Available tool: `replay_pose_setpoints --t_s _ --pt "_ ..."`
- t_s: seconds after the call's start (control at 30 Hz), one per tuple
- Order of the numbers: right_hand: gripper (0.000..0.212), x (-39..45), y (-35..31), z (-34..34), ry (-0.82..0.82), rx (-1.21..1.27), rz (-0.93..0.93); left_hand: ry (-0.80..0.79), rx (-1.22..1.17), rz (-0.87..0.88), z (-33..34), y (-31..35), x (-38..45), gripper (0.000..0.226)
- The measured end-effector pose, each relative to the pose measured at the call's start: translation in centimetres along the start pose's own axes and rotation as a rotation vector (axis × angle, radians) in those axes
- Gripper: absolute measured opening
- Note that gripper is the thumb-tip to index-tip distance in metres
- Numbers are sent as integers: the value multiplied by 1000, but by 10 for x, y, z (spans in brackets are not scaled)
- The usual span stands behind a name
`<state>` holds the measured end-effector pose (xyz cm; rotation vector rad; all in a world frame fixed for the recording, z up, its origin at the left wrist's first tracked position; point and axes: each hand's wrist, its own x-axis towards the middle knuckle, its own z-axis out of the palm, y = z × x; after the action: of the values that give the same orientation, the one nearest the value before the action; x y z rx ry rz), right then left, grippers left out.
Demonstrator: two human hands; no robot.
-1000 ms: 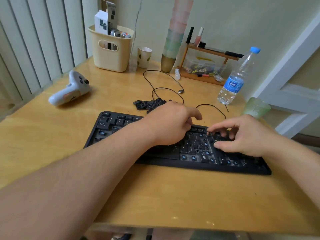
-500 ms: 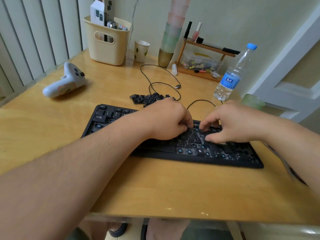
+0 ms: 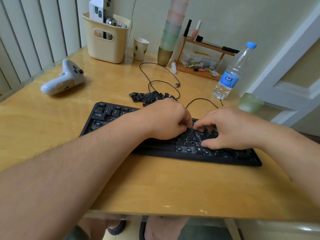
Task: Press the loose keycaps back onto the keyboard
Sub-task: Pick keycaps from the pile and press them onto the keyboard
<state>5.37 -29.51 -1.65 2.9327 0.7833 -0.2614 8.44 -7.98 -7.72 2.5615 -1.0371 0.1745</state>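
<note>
Left grip (image 3: pixel 170 121): fingers curled down onto keyboard (image 3: pixel 103 116) mid-rows, hold hidden, cannot be told. Right grip (image 3: pixel 223 129): fingertips pressed on keys. Loose keycaps (image 3: pixel 147 97) heaped behind keyboard, toward table's far edge. Judged light, stiff, slippery; best pinched by side walls.

A pale green wall (image 3: pixel 225 13) closes off the far side, a thin crack (image 3: pixel 133 13) running down it near the corner. To the left hang white vertical blinds (image 3: pixel 34 32), soft daylight coming through them. On the right stands a white panelled door (image 3: pixel 294 70). The bench (image 3: pixel 155 184) is glossy yellow wood and catches small glints along its near edge. A small wooden shelf (image 3: pixel 204 44) sits on it against the wall. Below the edge, a pale tiled floor (image 3: pixel 121 237) shows.
</note>
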Motion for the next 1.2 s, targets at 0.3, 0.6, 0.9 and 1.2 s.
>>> replay_pose_setpoints --t_s 0.3,0.6,0.9,1.2 --pt "38 -5 27 8 114 501 115 2 -43 -14 -3 -3 0 23" --pt "42 -7 21 10 126 532 127 3 -63 -21 -6 -2 0 24" --pt "35 -5 17 10 97 346 132 11 -69 -12 -7 -3 0 24" --pt "36 -2 11 5 101 140 97 -9 -58 -16 -5 -3 1 24"
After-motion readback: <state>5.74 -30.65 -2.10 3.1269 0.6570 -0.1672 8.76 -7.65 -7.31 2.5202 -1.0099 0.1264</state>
